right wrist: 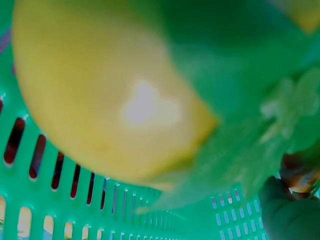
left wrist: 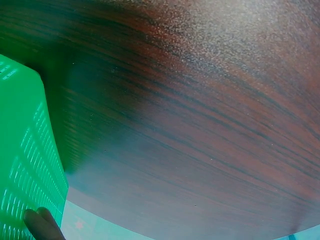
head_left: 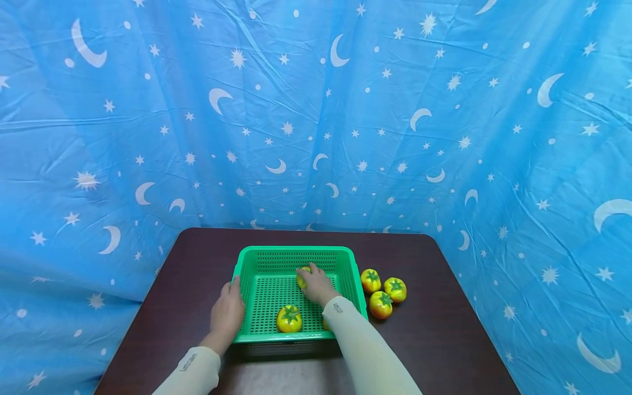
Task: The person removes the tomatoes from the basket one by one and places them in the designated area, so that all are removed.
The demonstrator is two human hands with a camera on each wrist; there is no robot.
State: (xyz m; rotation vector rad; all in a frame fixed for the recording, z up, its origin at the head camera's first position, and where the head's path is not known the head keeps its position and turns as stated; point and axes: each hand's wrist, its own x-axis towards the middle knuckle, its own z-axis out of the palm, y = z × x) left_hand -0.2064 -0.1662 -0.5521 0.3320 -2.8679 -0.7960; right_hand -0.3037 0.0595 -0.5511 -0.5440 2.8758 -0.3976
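A green plastic basket (head_left: 296,337) with slotted walls stands on the table. My left hand (head_left: 228,314) grips its left side, thumb at the rim; fingertips (left wrist: 39,224) show against the outer wall in the left wrist view. Inside the basket, my right hand (head_left: 318,286) holds a yellow-red tomato (head_left: 302,278) close over the floor toward the back. Another tomato (head_left: 289,319) with a green leafy top sits near the front wall. A third one (head_left: 325,324) is mostly hidden under my right forearm. Up close in the right wrist view, a blurred yellow tomato (right wrist: 100,100) fills much of the picture.
Three more tomatoes lie grouped just right of the basket: one at the back (head_left: 370,280), one at the right (head_left: 395,289) and one in front (head_left: 381,305). The dark wooden table (head_left: 434,345) is bordered by a blue curtain (head_left: 306,137) with moons and stars.
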